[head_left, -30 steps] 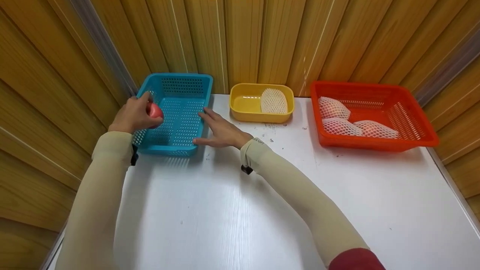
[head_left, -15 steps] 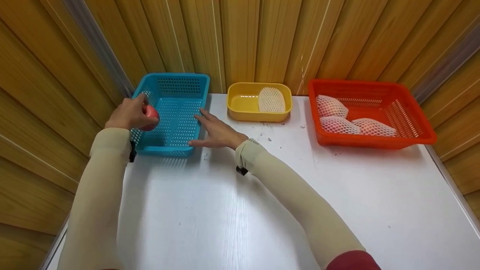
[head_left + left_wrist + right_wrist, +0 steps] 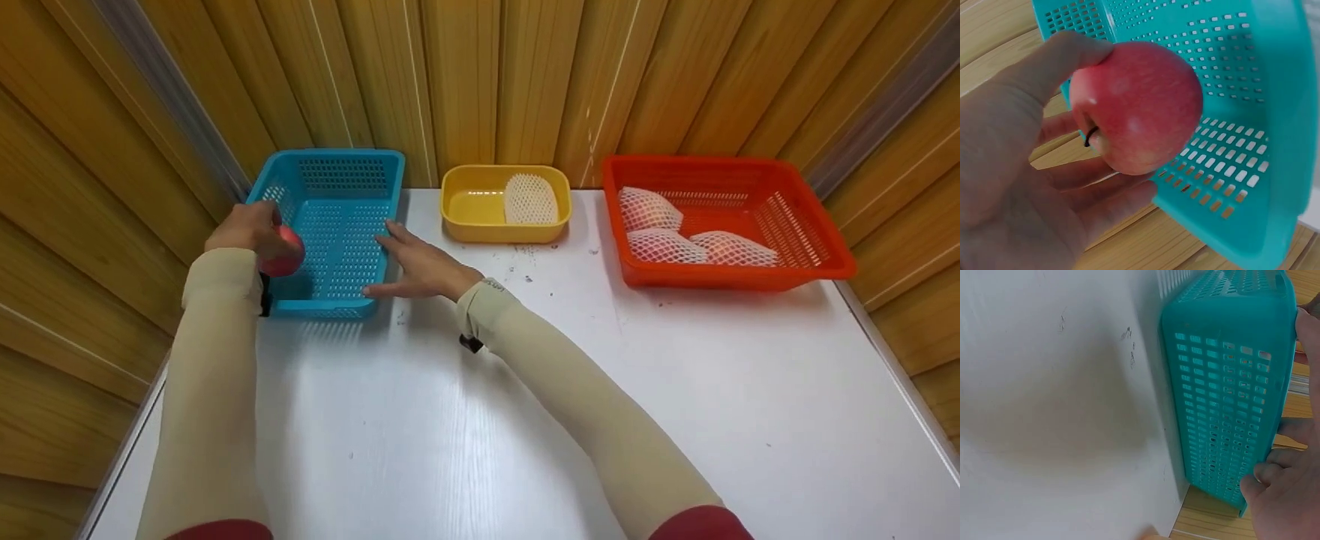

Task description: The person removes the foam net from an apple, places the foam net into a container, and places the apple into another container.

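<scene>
We observed the fingers of the left hand [image 3: 241, 229] curled about a bare red apple [image 3: 1140, 112], the thumb pressed to one side and the other fingers bent round the opposite side. In the left wrist view we noted the apple's dark stem, turned toward the palm. We located the apple at the left side of the blue basket [image 3: 322, 308], near its left rim; whether fruit and basket touched, we could not tell. The fingers of the right hand [image 3: 424, 268] were spread, the thumb set wide of the others, and we found them resting at the basket's right rim, just above its perforated outer wall.

Behind both hands we saw cream sleeves [image 3: 217, 360], with red fabric [image 3: 701, 523] higher on the arms and a small black device [image 3: 471, 343] beneath the right wrist. To the right of the blue basket, and apart from it, stood a yellow container [image 3: 480, 206], with a piece of white netting [image 3: 531, 199] in its right half. Farther right we identified a red basket [image 3: 739, 279], in which three rounded items in white netting [image 3: 649, 210] lay grouped toward the left. All three vessels stood on a white table [image 3: 457, 420] before a slatted wooden wall [image 3: 465, 82].
</scene>
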A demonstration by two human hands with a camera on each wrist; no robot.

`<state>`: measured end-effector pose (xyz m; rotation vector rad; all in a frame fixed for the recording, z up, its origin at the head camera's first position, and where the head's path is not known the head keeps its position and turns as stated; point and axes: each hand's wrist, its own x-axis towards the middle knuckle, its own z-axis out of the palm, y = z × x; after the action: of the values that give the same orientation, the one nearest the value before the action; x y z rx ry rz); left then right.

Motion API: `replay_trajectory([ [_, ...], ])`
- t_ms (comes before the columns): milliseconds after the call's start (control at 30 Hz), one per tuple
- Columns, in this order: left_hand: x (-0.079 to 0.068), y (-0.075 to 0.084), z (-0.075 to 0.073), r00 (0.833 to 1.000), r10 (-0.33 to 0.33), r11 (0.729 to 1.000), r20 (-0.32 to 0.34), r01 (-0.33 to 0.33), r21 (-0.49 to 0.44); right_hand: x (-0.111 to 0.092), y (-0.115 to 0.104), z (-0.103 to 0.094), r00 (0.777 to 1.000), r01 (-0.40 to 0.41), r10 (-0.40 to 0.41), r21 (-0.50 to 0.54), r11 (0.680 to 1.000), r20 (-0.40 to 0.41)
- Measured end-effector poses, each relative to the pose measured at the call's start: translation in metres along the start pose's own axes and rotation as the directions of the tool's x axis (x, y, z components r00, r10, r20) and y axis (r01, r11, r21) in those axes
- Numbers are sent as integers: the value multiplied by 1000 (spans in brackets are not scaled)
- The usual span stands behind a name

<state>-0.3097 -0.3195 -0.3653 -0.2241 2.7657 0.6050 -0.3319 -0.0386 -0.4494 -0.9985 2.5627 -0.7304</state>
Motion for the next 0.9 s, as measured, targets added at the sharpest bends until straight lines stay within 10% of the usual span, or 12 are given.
replay_trajectory([
  [333, -8, 11, 6, 995, -98, 995, 3, 98, -5, -2, -4, -3, 1000, 1, -1, 11, 1000, 5],
  [633, -6, 7, 15, 995, -92, 982, 24, 87, 169, 1, -4, 0, 1000, -4, 5, -18, 1000, 20],
  [900, -14, 19, 21, 979, -190, 981, 77, 193, -31, 1, -4, -1, 999, -41, 40, 14, 999, 35],
])
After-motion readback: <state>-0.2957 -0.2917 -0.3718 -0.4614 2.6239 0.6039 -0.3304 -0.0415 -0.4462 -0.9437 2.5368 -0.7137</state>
